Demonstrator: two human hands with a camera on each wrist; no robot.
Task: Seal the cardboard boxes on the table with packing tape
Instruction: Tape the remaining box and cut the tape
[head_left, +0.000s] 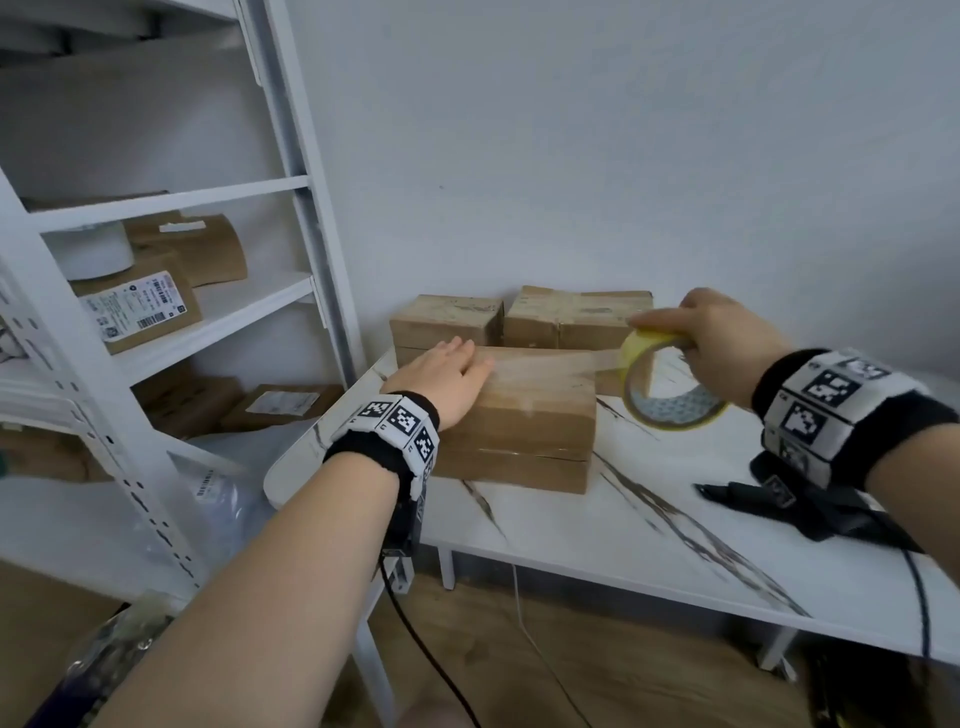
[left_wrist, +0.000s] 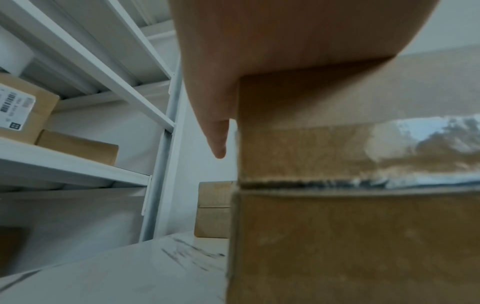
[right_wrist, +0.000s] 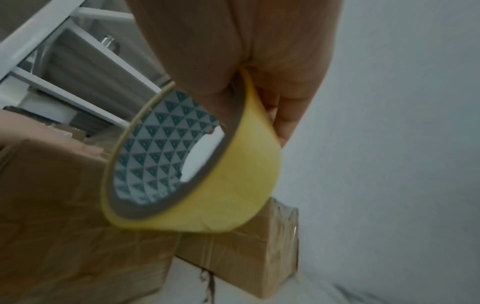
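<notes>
On the white marble-pattern table stand several cardboard boxes. The nearest box sits on top of another box, close to the left end of the table. The person's left hand lies flat on the top of this box, at its left side, with the fingers straight and together, pressing down; in the left wrist view the thumb hangs over the left edge of the box and does not grip anything

The right hand holds a roll of yellow packing tape in the air, just to the right of the nearest box and above the table. The fingers are curled around the upper part of the roll, and in the right wrist view the thumb goes inside the ring, which has a pattern of blue triangles. A clear strip of tape is stretched from the roll to the left, over the top of the box toward the left hand

Behind, against the wall, are two more boxes: a left one and a right one. A black object lies on the table below the right wrist; what it is I cannot tell. At the left stands a white shelf unit with brown parcels on it
</notes>
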